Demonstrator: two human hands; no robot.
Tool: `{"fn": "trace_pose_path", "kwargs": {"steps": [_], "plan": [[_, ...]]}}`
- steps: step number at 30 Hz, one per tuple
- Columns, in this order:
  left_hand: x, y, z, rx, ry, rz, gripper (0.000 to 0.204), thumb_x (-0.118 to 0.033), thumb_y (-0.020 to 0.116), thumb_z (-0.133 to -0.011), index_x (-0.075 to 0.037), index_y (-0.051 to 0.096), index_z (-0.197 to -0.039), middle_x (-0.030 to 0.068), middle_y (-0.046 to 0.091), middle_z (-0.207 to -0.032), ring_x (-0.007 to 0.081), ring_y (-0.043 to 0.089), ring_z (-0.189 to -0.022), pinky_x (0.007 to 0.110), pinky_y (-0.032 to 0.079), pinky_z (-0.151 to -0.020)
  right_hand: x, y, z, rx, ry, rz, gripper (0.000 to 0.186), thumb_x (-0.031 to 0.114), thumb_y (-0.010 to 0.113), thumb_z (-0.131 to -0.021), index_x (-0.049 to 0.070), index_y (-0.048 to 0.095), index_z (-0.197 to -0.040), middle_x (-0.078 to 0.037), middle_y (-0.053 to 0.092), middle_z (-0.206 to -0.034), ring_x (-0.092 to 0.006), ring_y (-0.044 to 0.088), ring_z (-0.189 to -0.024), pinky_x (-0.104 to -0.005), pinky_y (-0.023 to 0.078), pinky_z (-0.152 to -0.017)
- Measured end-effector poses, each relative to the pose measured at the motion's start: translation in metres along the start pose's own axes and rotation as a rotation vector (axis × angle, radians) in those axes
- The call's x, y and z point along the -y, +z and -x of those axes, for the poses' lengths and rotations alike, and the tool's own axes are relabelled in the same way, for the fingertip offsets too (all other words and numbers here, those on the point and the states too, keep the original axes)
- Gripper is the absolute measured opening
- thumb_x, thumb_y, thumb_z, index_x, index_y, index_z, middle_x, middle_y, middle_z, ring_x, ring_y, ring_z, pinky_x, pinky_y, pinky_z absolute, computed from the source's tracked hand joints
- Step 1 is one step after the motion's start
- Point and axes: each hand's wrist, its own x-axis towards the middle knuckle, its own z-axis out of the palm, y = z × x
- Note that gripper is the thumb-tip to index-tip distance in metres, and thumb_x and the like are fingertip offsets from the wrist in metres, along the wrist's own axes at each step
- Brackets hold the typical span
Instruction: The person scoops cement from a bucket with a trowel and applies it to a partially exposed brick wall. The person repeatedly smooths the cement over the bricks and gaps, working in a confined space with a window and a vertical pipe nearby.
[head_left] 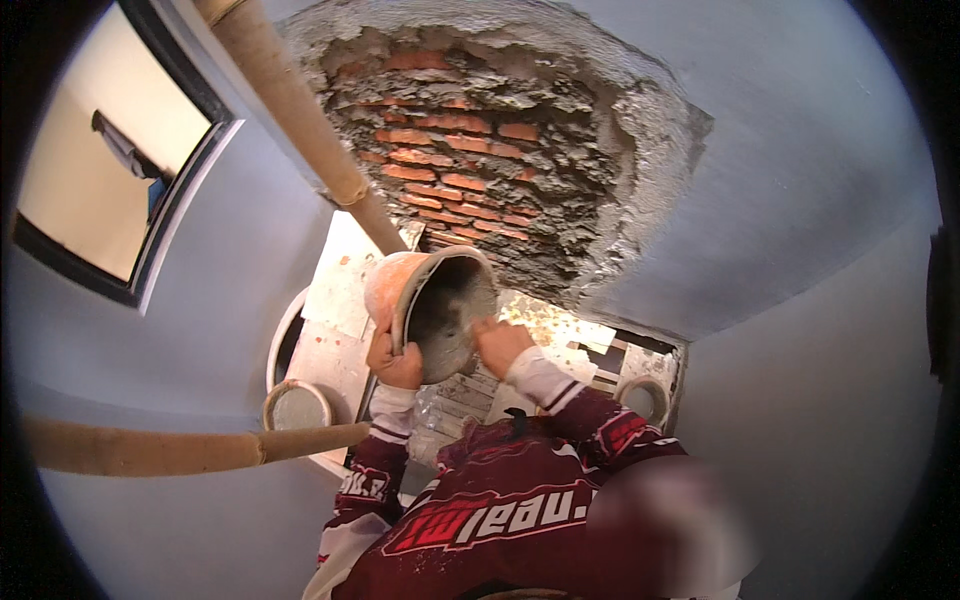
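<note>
Neither of my hands shows in the head view. A person in a dark red and white jersey (500, 510) fills the lower middle, arms stretched away from me. The hand on the left (398, 362) grips the rim of a tilted orange bucket (392, 283). The other hand (500, 342) reaches into the grey mortar (450, 318) inside it. Beyond the bucket, a wall patch (470, 150) has lost its plaster, leaving red bricks and rough grey mortar bare.
A beige pipe (290, 100) runs diagonally down from the top left, and another (150, 450) lies across the lower left. A dark-framed window (110, 170) is at the left. Round containers (297, 405) (645, 397) and a spattered board (335, 330) lie below the bucket. Grey-blue walls surround everything.
</note>
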Motion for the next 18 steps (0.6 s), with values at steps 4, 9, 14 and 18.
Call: {"fn": "trace_pose_path", "kwargs": {"steps": [4, 9, 14, 18], "plan": [[0.010, 0.008, 0.005, -0.039, 0.147, 0.021, 0.040, 0.005, 0.049, -0.067, 0.012, 0.063, -0.104, 0.0260, 0.059, -0.125, 0.0346, 0.055, -0.120, 0.036, 0.040, -0.103, -0.007, -0.028, -0.016, -0.051, 0.204, 0.076, 0.031, 0.022, 0.053, -0.090, 0.003, 0.055, -0.115, -0.018, 0.065, -0.099, -0.0352, 0.067, -0.081, -0.0472, 0.052, -0.067], [-0.021, 0.011, 0.004, 0.051, 0.290, 0.063, 0.004, 0.009, 0.052, -0.067, 0.007, 0.053, -0.070, 0.0248, 0.063, -0.116, 0.0420, 0.054, -0.121, 0.051, 0.033, -0.107, -0.022, 0.035, -0.024, 0.149, 0.066, -0.299, 0.024, 0.022, 0.057, -0.089, 0.000, 0.065, -0.094, -0.019, 0.070, -0.088, -0.0287, 0.070, -0.074, -0.0409, 0.055, -0.060], [-0.009, -0.016, 0.000, 0.041, 0.049, 0.127, 0.027, 0.007, 0.051, -0.067, 0.011, 0.063, -0.090, 0.0249, 0.061, -0.120, 0.0341, 0.060, -0.114, 0.036, 0.044, -0.098, 0.003, 0.015, -0.014, 0.333, -0.013, -0.795, 0.032, 0.034, 0.063, -0.086, 0.002, 0.064, -0.093, -0.016, 0.069, -0.084, -0.0374, 0.067, -0.080, -0.0464, 0.051, -0.070], [0.007, -0.015, 0.002, -0.058, -0.041, 0.163, 0.039, 0.006, 0.050, -0.067, 0.011, 0.061, -0.104, 0.0222, 0.061, -0.121, 0.0289, 0.059, -0.113, 0.033, 0.044, -0.097, -0.005, -0.011, 0.001, 0.065, -0.215, -0.089, 0.029, 0.030, 0.060, -0.087, 0.007, 0.060, -0.105, -0.012, 0.067, -0.098, -0.0336, 0.066, -0.089, -0.0467, 0.052, -0.072]]}}
